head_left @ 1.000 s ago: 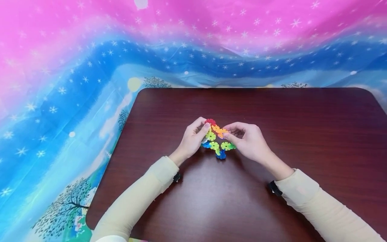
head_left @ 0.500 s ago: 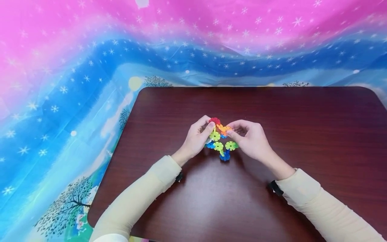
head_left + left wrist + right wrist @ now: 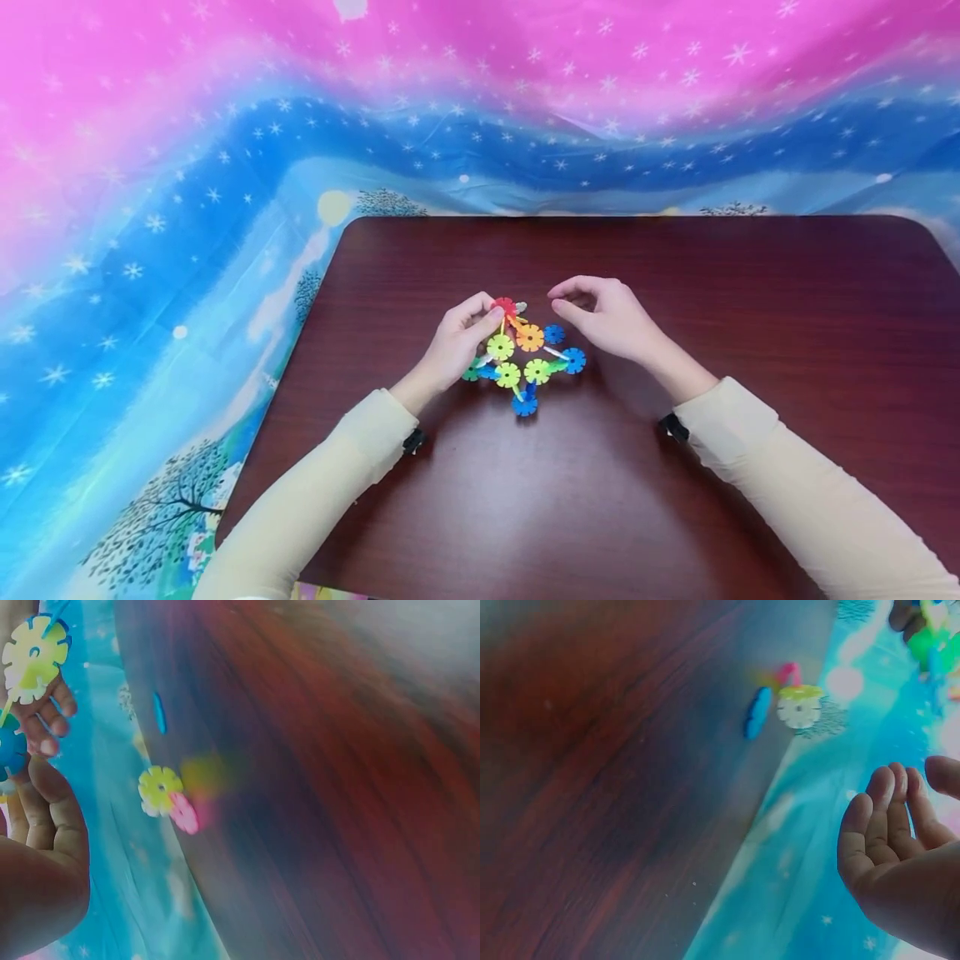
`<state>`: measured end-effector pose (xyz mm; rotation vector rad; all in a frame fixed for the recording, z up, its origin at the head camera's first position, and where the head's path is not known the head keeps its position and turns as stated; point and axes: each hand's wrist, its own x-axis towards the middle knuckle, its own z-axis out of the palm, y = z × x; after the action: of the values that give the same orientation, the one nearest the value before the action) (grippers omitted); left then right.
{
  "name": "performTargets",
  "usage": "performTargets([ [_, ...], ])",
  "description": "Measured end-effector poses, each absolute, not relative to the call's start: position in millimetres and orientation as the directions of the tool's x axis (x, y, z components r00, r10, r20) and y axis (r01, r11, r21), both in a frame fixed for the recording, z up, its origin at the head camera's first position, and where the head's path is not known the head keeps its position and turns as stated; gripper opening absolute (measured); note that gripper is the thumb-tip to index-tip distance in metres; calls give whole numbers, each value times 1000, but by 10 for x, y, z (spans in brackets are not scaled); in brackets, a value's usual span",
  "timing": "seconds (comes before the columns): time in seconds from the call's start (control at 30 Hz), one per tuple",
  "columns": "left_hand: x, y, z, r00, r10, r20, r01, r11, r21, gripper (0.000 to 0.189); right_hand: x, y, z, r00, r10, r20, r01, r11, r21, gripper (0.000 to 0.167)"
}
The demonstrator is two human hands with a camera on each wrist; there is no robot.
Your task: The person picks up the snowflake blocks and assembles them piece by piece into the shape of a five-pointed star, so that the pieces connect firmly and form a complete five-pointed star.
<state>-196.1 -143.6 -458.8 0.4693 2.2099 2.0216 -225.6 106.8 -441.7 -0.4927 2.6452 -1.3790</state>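
Observation:
In the head view a linked chain of flower-shaped plastic discs, in red, orange, yellow-green, green and blue, stands over the table in a ring. My left hand pinches its red disc between thumb and fingers at the upper left. To the right of the ring, my right hand is apart from it, thumb and fingertips separated with nothing between them. A blue disc on the ring is nearest below it. The right wrist view shows the right hand's fingers loosely bent and bare.
The dark wood table spreads around the hands. A pink and blue patterned cloth hangs behind and at the left. The left wrist view also shows a yellow disc with a pink disc, and a blue disc near them.
The right hand has let go of the orange discs and moved up and away. The left hand has shifted left with the linked discs, which now show more fully.

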Motion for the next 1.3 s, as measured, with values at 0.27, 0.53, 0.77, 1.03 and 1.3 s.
performTargets([
  [0.27,-1900,-1803,-4583,-962,269,52,97,155,983,25,-2535,819,-4640,-866,-487,112,-446,652,-614,26],
  [0.53,-1917,-1988,-4627,-978,209,14,48,160,986,28,-2624,558,-4752,-737,-655,169,-662,647,-378,32],
  [0.77,-1918,-2023,-4641,-980,197,-6,24,152,988,21,-2670,413,-4810,-708,-693,135,-700,661,-271,28],
  [1.03,-1942,-1984,-4639,-975,215,-55,-26,136,990,25,-2675,467,-4826,-739,-636,224,-674,698,-241,17],
  [1.3,-1969,-1904,-4604,-963,252,-89,-37,205,978,32,-2546,674,-4632,-827,-450,337,-562,656,-504,15],
])
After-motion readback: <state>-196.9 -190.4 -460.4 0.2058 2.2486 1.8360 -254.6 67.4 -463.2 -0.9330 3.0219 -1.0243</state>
